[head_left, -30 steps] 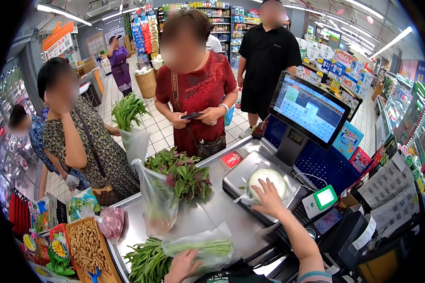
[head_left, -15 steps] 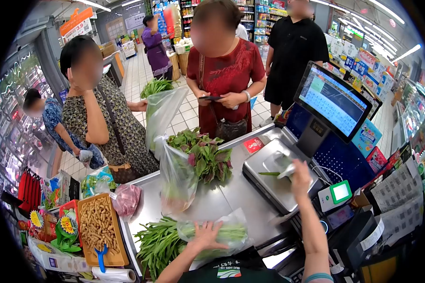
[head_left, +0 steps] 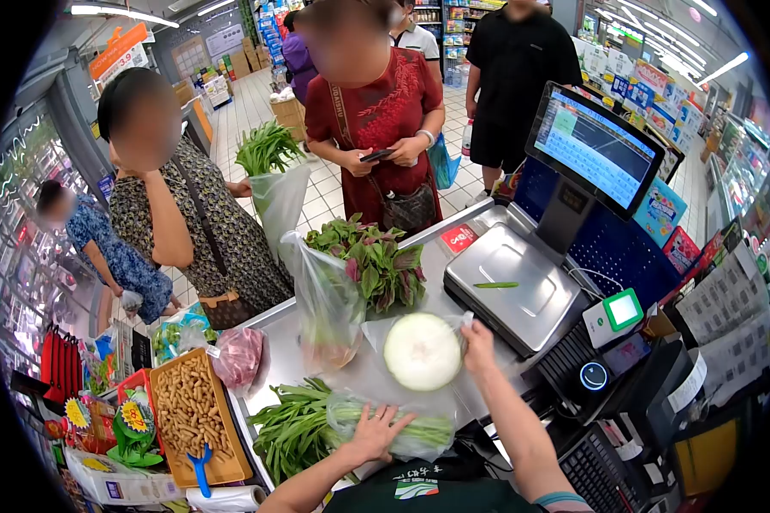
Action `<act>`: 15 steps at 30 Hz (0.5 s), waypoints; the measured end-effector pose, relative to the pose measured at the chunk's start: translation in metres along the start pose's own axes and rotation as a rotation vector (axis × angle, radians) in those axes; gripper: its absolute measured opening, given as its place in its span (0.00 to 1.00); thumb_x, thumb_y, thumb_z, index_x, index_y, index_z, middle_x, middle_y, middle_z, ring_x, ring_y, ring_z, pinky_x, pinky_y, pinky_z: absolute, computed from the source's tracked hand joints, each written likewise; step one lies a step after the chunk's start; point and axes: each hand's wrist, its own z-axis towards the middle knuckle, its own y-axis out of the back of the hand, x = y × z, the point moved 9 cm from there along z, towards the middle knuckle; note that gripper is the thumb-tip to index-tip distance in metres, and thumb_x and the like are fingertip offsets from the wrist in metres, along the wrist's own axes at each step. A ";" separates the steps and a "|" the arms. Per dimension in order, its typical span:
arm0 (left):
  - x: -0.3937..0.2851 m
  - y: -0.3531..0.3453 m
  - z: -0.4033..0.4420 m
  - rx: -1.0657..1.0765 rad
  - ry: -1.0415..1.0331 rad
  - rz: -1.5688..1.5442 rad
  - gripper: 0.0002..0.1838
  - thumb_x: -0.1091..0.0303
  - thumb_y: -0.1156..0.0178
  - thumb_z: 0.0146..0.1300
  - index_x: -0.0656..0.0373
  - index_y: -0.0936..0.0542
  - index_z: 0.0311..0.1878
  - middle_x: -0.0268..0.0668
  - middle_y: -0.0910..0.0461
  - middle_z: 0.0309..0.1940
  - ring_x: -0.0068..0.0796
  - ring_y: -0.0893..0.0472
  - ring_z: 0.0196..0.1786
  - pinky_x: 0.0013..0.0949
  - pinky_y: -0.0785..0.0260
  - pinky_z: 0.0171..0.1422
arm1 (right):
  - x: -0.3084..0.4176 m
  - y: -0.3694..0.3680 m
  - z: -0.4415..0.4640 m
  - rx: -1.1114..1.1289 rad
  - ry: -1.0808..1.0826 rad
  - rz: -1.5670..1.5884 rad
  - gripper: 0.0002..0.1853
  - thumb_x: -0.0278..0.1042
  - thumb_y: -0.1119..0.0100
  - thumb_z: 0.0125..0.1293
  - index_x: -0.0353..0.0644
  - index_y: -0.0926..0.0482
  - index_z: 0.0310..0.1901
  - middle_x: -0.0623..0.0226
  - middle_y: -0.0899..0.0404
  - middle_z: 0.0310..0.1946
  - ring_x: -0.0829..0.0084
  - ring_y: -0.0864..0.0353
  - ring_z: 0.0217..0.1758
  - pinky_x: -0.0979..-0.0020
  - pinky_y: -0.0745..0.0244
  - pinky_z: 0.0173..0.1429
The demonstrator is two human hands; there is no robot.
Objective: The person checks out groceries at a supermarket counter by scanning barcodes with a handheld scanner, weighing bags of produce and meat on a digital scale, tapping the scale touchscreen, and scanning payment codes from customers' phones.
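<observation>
A round, pale green-white vegetable [head_left: 422, 351] in a clear bag is over the metal counter, left of the scale [head_left: 515, 286]. My right hand [head_left: 477, 344] pinches the bag at the vegetable's right side. Fingers spread, my left hand [head_left: 375, 434] rests on a clear bag of long green stems [head_left: 428, 430], whose leaves [head_left: 295, 427] stick out to the left. Behind them stand reddish-green leafy vegetables [head_left: 376, 265] and a tall clear bag [head_left: 325, 308]. One thin green piece [head_left: 496, 285] lies on the scale plate.
Peanuts fill an orange tray [head_left: 246, 457] at the left, beside a bag of purplish goods [head_left: 238, 359]. A monitor [head_left: 595, 150] and a green-framed payment device [head_left: 622, 309] stand at the right. Across the counter are several people, one holding bagged greens [head_left: 268, 150].
The round vegetable and my right hand have moved left, from the scale to the counter's middle. My left hand stays on the bagged stems. The green piece now shows uncovered on the scale.
</observation>
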 end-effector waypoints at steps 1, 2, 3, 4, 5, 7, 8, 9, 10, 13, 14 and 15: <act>0.003 -0.002 -0.006 0.000 -0.005 0.004 0.66 0.52 0.22 0.30 0.39 0.52 0.75 0.47 0.39 0.65 0.50 0.41 0.70 0.68 0.56 0.70 | -0.033 0.013 -0.002 -0.079 -0.101 0.078 0.06 0.21 0.49 0.66 0.35 0.24 0.42 0.66 0.19 0.37 0.72 0.21 0.41 0.71 0.25 0.48; 0.005 -0.003 -0.013 0.014 -0.034 0.035 0.66 0.52 0.22 0.30 0.39 0.52 0.75 0.46 0.38 0.65 0.49 0.40 0.69 0.67 0.54 0.69 | -0.063 0.025 -0.004 -0.152 -0.147 0.131 0.07 0.22 0.50 0.67 0.35 0.24 0.44 0.65 0.19 0.38 0.70 0.21 0.41 0.70 0.25 0.47; 0.005 -0.005 -0.018 0.029 -0.064 0.068 0.66 0.51 0.22 0.30 0.38 0.51 0.75 0.45 0.38 0.65 0.49 0.39 0.68 0.66 0.53 0.69 | -0.087 0.035 -0.011 -0.226 -0.192 0.187 0.07 0.22 0.50 0.67 0.34 0.25 0.45 0.65 0.19 0.38 0.68 0.20 0.40 0.68 0.24 0.47; 0.005 -0.003 -0.023 0.032 -0.074 0.075 0.66 0.51 0.22 0.30 0.38 0.51 0.75 0.45 0.38 0.65 0.49 0.39 0.68 0.66 0.53 0.69 | -0.098 0.035 -0.020 -0.233 -0.185 0.195 0.07 0.22 0.50 0.67 0.34 0.25 0.45 0.65 0.19 0.38 0.68 0.20 0.40 0.68 0.24 0.47; 0.003 -0.003 -0.028 0.051 -0.092 0.084 0.65 0.51 0.22 0.31 0.37 0.51 0.75 0.46 0.39 0.65 0.48 0.40 0.69 0.65 0.52 0.69 | -0.109 0.037 -0.029 -0.253 -0.191 0.139 0.07 0.23 0.49 0.66 0.35 0.23 0.44 0.63 0.19 0.38 0.68 0.20 0.40 0.67 0.24 0.47; 0.001 -0.004 -0.035 0.069 -0.120 0.101 0.64 0.51 0.23 0.32 0.36 0.50 0.75 0.46 0.39 0.66 0.48 0.40 0.69 0.64 0.52 0.69 | -0.110 0.026 -0.040 -0.279 -0.189 0.089 0.07 0.24 0.47 0.65 0.35 0.22 0.42 0.61 0.19 0.39 0.68 0.21 0.41 0.67 0.25 0.47; -0.001 -0.005 -0.037 0.040 -0.140 0.108 0.64 0.51 0.23 0.32 0.37 0.50 0.75 0.46 0.39 0.66 0.48 0.40 0.69 0.64 0.51 0.68 | -0.097 0.021 -0.045 -0.231 -0.123 -0.391 0.06 0.25 0.45 0.63 0.36 0.21 0.40 0.58 0.20 0.39 0.65 0.20 0.42 0.66 0.25 0.46; -0.004 -0.005 -0.040 0.011 -0.164 0.116 0.64 0.50 0.23 0.32 0.37 0.50 0.75 0.46 0.39 0.66 0.48 0.39 0.68 0.63 0.50 0.68 | -0.079 0.006 -0.055 -0.180 -0.053 -0.871 0.06 0.25 0.44 0.61 0.37 0.20 0.38 0.54 0.20 0.40 0.62 0.20 0.42 0.65 0.26 0.45; -0.007 -0.006 -0.045 -0.003 -0.199 0.137 0.64 0.50 0.23 0.32 0.37 0.50 0.75 0.46 0.40 0.65 0.49 0.40 0.68 0.62 0.49 0.67 | -0.062 -0.006 -0.069 -0.196 0.027 -1.042 0.06 0.27 0.43 0.57 0.38 0.19 0.35 0.49 0.22 0.41 0.55 0.22 0.45 0.63 0.27 0.46; -0.010 -0.003 -0.053 -0.026 -0.259 0.139 0.64 0.49 0.22 0.32 0.36 0.50 0.75 0.44 0.39 0.65 0.49 0.40 0.67 0.60 0.48 0.66 | -0.052 -0.013 -0.096 -0.224 0.257 -1.335 0.07 0.27 0.46 0.58 0.37 0.20 0.35 0.48 0.22 0.42 0.49 0.24 0.48 0.59 0.28 0.48; -0.008 -0.007 -0.053 0.026 -0.239 0.126 0.64 0.49 0.22 0.31 0.36 0.50 0.75 0.45 0.42 0.68 0.51 0.44 0.70 0.62 0.50 0.68 | -0.056 -0.009 -0.100 -0.168 0.210 -1.359 0.11 0.29 0.44 0.58 0.35 0.21 0.41 0.49 0.22 0.41 0.51 0.25 0.50 0.57 0.29 0.53; -0.009 -0.007 -0.055 0.021 -0.248 0.124 0.64 0.49 0.22 0.31 0.36 0.50 0.75 0.45 0.42 0.68 0.51 0.44 0.70 0.62 0.50 0.68 | -0.055 -0.005 -0.106 -0.176 0.212 -1.365 0.11 0.29 0.44 0.58 0.35 0.21 0.41 0.49 0.22 0.41 0.51 0.25 0.50 0.57 0.29 0.53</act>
